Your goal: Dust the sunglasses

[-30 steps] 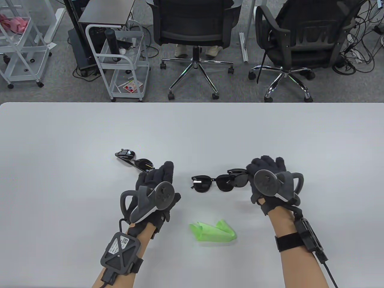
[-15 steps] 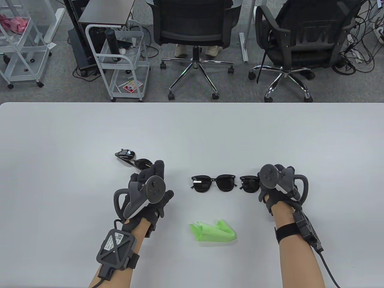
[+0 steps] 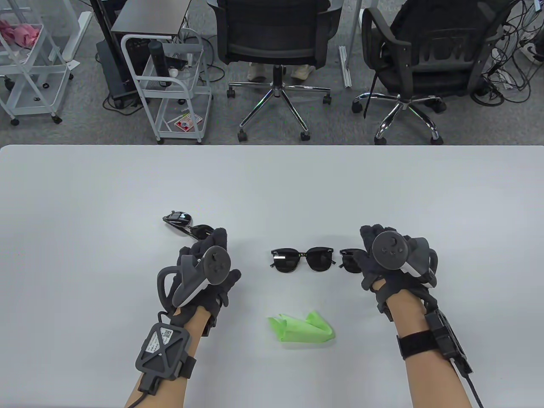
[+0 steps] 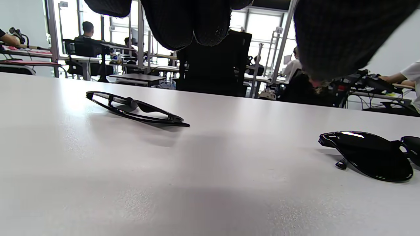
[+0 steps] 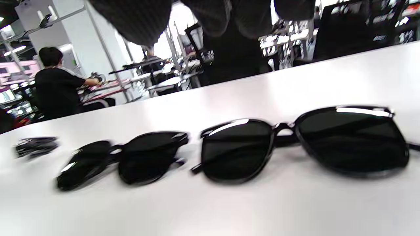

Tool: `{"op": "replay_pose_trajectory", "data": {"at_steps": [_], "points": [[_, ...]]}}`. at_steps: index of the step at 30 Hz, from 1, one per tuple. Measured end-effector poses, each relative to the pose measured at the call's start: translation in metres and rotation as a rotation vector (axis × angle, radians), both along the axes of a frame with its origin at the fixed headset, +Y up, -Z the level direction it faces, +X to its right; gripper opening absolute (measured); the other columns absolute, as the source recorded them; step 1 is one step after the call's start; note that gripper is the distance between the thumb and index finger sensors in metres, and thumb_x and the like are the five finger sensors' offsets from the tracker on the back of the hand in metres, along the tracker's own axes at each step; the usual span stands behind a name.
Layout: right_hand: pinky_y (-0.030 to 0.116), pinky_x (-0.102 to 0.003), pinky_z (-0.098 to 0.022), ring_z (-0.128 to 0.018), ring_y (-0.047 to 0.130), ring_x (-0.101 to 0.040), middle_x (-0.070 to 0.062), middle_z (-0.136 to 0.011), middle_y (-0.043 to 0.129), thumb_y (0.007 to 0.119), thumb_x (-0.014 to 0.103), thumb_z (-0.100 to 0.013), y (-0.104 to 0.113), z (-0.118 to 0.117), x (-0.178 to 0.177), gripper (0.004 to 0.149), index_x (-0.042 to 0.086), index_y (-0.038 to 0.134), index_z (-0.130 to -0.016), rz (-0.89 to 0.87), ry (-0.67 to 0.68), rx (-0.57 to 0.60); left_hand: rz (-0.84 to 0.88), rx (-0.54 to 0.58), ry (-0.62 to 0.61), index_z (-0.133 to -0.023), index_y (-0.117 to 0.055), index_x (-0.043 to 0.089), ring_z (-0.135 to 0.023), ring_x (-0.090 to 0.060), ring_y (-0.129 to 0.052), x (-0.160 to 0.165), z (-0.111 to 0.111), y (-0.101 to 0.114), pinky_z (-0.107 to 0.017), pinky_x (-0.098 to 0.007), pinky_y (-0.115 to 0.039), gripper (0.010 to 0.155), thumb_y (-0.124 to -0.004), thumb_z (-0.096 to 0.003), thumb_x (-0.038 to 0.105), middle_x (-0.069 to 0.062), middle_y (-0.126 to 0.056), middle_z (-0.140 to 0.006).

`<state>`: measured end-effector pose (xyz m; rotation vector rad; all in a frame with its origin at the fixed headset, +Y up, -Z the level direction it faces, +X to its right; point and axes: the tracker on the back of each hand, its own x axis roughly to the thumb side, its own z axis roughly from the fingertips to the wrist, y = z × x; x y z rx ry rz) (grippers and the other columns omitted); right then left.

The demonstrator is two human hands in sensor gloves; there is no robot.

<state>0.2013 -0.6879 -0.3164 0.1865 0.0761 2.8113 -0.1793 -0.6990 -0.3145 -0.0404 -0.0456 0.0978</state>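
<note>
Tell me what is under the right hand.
Under the right hand lies a pair of dark sunglasses flat on the white table. The table view shows only its left lens; the hand covers the rest. The right wrist view shows both lenses.

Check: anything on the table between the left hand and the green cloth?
Nothing visible. The left hand hovers left of the green cloth, with only bare table between them. The middle sunglasses lie farther back, off that line, and the left sunglasses sit behind the hand.

Overhead looks down; wrists skim table (image 3: pixel 272 187) (low).
</note>
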Motion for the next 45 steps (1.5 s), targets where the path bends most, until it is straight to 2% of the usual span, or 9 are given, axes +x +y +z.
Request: {"op": "replay_pose_trajectory", "data": {"at_steps": [4, 8, 13, 18, 22, 25, 29, 37, 45], "points": [[0.038, -0.072, -0.062, -0.099, 0.038, -0.057, -0.027, -0.113, 0.038, 0.066, 0.056, -0.050, -0.009, 0.018, -0.006, 0.081, 0.006, 0.039, -0.108, 0.003, 0.053, 0.006, -0.011, -0.015, 0.008, -0.109, -0.035, 0.032, -0.106, -0.024, -0.066, -0.001, -0.002, -0.002, -0.077, -0.057, -0.052, 0.097, -0.084, -0.0311, 0.065, 0.010, -0.056, -0.113], [0.034, -0.072, -0.061, -0.098, 0.034, -0.058, -0.028, -0.112, 0.034, 0.067, 0.056, -0.049, -0.020, 0.022, -0.005, 0.084, 0.004, 0.037, -0.108, -0.105, 0.070, -0.040, -0.028, -0.022, 0.013, -0.109, -0.036, 0.033, -0.107, -0.024, -0.066, -0.001, -0.002, -0.002, -0.077, -0.057, -0.052, 0.097, -0.084, -0.0311, 0.065, 0.009, -0.056, -0.112], [0.035, -0.072, -0.062, -0.098, 0.035, -0.057, -0.028, -0.112, 0.034, 0.065, 0.057, -0.049, -0.017, 0.019, -0.008, 0.084, 0.004, 0.036, -0.108, -0.071, 0.096, 0.002, -0.011, -0.020, 0.034, -0.109, -0.040, 0.034, -0.107, -0.025, -0.066, -0.005, -0.003, 0.001, -0.077, -0.057, -0.052, 0.095, -0.083, -0.0311, 0.065, 0.009, -0.058, -0.112], [0.036, -0.072, -0.061, -0.098, 0.036, -0.058, -0.028, -0.112, 0.035, 0.066, 0.057, -0.049, -0.017, 0.019, -0.009, 0.084, 0.003, 0.037, -0.107, -0.066, 0.110, 0.000, -0.153, 0.043, 0.122, -0.108, -0.049, 0.036, -0.107, -0.024, -0.069, -0.027, -0.012, 0.033, -0.077, -0.058, -0.052, 0.089, -0.083, -0.0310, 0.065, 0.010, -0.064, -0.111], [0.036, -0.072, -0.061, -0.098, 0.037, -0.058, -0.028, -0.112, 0.037, 0.067, 0.057, -0.049, -0.016, 0.018, -0.008, 0.084, 0.003, 0.039, -0.107, -0.081, 0.111, 0.003, -0.254, -0.100, 0.230, -0.108, -0.052, 0.036, -0.108, -0.025, -0.068, -0.059, -0.021, 0.051, -0.077, -0.058, -0.052, 0.087, -0.082, -0.0322, 0.066, 0.009, -0.065, -0.111], [0.036, -0.072, -0.061, -0.098, 0.038, -0.058, -0.028, -0.112, 0.038, 0.067, 0.056, -0.049, -0.017, 0.018, -0.008, 0.083, 0.004, 0.040, -0.107, -0.075, 0.117, -0.008, -0.171, -0.114, 0.272, -0.107, -0.055, 0.039, -0.109, -0.026, -0.064, -0.079, -0.037, 0.038, -0.078, -0.059, -0.050, 0.077, -0.084, -0.0362, 0.055, 0.009, -0.062, -0.112], [0.037, -0.072, -0.061, -0.098, 0.039, -0.058, -0.028, -0.112, 0.038, 0.068, 0.056, -0.050, -0.017, 0.019, -0.009, 0.082, 0.004, 0.041, -0.108, -0.073, 0.126, -0.008, -0.279, -0.141, 0.241, -0.104, -0.055, 0.048, -0.111, -0.023, -0.057, -0.078, -0.064, 0.010, -0.080, -0.058, -0.047, 0.071, -0.084, -0.0381, 0.046, 0.013, -0.054, -0.114], [0.037, -0.072, -0.061, -0.097, 0.040, -0.058, -0.028, -0.112, 0.039, 0.069, 0.056, -0.049, -0.019, 0.016, -0.009, 0.082, 0.004, 0.042, -0.108, -0.060, 0.124, -0.013, -0.366, -0.129, 0.124, -0.098, -0.061, 0.055, -0.113, -0.018, -0.053, -0.062, -0.104, -0.024, -0.082, -0.056, -0.045, 0.067, -0.086, -0.0367, 0.044, 0.019, -0.050, -0.114], [0.037, -0.072, -0.061, -0.097, 0.040, -0.058, -0.028, -0.112, 0.040, 0.069, 0.055, -0.050, -0.022, 0.014, -0.004, 0.081, 0.005, 0.044, -0.107, -0.057, 0.114, -0.027, -0.417, -0.158, 0.110, -0.095, -0.068, 0.055, -0.114, -0.018, -0.051, -0.061, -0.124, -0.037, -0.082, -0.056, -0.043, 0.062, -0.085, -0.0368, 0.042, 0.020, -0.049, -0.114]]}}
